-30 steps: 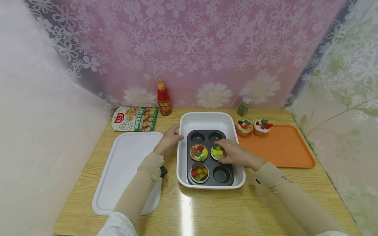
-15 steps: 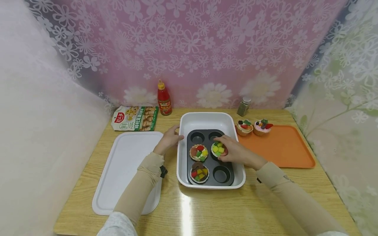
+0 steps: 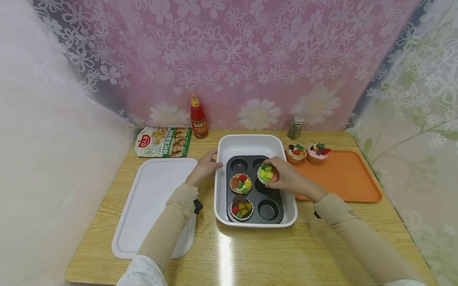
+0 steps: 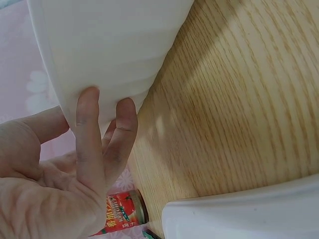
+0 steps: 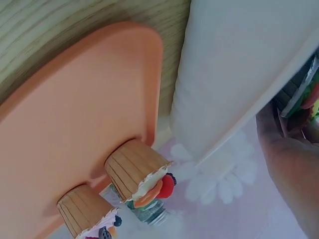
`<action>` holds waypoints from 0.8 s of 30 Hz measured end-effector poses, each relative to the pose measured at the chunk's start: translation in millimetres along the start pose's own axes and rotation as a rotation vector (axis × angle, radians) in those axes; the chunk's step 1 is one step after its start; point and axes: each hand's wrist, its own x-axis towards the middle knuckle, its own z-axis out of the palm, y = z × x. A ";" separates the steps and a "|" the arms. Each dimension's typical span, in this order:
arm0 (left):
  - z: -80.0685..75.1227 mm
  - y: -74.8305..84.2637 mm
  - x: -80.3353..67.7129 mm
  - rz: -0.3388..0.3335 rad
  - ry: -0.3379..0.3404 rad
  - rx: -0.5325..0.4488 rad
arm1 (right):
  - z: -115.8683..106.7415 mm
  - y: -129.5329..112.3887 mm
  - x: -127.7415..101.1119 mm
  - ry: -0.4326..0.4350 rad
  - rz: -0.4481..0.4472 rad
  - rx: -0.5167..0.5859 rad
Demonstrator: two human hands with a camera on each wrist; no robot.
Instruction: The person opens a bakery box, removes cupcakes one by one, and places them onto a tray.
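The tart has risen from the muffin tin, pinched by right-hand fingers (left fingers flat against dish).

Both arms reach forward in tan sleeves. The left hand lies with its fingers straight and pressed flat, thumb spread to one side. The right hand is raised a little, wrist bent, its fingers curled in a pinch around what it holds.
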 end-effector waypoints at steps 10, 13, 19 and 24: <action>-0.9 -0.1 1.1 -0.005 -0.011 -0.015 | -8.2 2.8 -1.3 0.099 0.000 -0.035; -1.1 -0.7 1.3 -0.004 -0.006 -0.007 | -12.5 2.5 -1.7 0.090 0.023 -0.016; -1.4 -0.8 1.8 0.003 0.001 -0.002 | -21.9 3.5 -3.2 0.087 0.068 -0.006; -1.6 0.1 1.1 -0.004 -0.004 -0.009 | -29.1 7.4 -5.5 0.110 0.095 0.007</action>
